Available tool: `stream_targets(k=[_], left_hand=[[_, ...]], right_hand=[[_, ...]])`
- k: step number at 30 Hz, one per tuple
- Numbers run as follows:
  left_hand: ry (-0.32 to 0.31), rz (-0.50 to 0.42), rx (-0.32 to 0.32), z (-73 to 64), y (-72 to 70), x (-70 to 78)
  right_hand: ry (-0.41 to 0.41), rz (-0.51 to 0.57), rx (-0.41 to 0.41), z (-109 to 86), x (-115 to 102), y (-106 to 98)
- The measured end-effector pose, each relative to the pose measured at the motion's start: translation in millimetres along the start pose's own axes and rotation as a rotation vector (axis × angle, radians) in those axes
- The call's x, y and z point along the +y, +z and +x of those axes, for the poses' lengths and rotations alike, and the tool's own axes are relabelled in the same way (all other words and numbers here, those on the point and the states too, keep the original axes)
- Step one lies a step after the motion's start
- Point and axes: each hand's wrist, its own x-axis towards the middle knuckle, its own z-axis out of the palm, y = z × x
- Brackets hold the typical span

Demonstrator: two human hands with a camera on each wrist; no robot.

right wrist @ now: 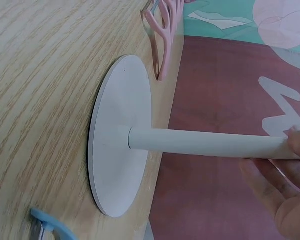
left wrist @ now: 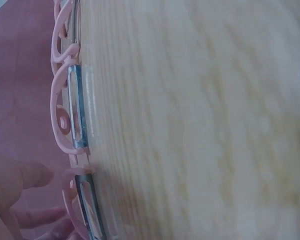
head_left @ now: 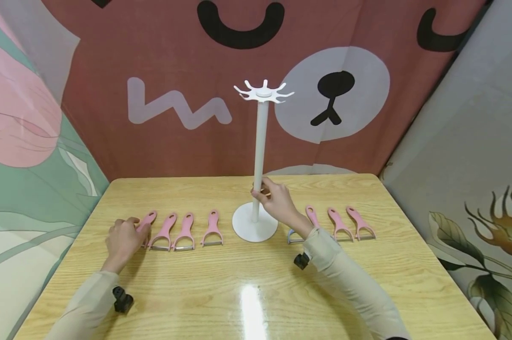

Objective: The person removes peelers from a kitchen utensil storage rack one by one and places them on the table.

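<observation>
At the middle of the table stands a white rack with a round base and a ring of curved hooks on top. My right hand holds its pole low down, thumb on one side and fingers on the other. On the left, my left hand is at the outermost pink peeler, partly covering it. In the left wrist view the thumb and fingers are spread apart beside that peeler's head. More pink peelers lie to its right, handles pointing away.
Right of the rack lie several more peelers. One, with a blue part, is partly behind the right forearm. The wooden table ends at a printed curtain behind, with other patterned cloths at both sides.
</observation>
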Motion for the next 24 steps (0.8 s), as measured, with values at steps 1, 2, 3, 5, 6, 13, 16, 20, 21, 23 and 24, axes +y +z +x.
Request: stream_targets(k=[1,2,3,5,6,13,16,20,21,23,24], left_hand=[[-0.009,-0.006,0.002,-0.3,0.1,1.7],[-0.017,-0.012,0.003,-0.3,0.1,3.7],[-0.024,-0.019,0.005,-0.1,0.2,5.6],[-0.032,-0.039,0.017,0.6,0.8,9.0],[-0.031,-0.047,0.028,0.9,0.9,10.7],[-0.024,-0.070,0.077,2.0,4.7,18.5],[-0.026,-0.080,0.083,2.4,5.8,20.4],[-0.012,-0.085,0.090,4.8,6.2,22.5],[-0.007,-0.087,0.094,5.4,6.4,22.9],[0.000,-0.089,0.102,5.9,6.1,23.8],[0.003,-0.093,0.106,6.1,6.0,24.1]], right_hand=[[0.002,0.003,-0.013,0.2,0.5,-1.1],[0.003,0.009,-0.027,0.5,0.9,-2.5],[0.007,0.016,-0.042,0.7,1.2,-4.0],[0.014,0.026,-0.068,1.5,1.8,-6.5],[0.016,0.029,-0.078,1.9,2.3,-7.4],[0.018,0.036,-0.108,1.9,3.2,-10.8],[0.015,0.035,-0.107,1.8,2.7,-11.8],[0.018,0.033,-0.106,1.2,3.3,-13.7],[0.019,0.032,-0.109,0.9,3.5,-14.5],[0.020,0.024,-0.118,0.3,4.3,-16.2],[0.017,0.021,-0.125,0.0,4.7,-17.3]])
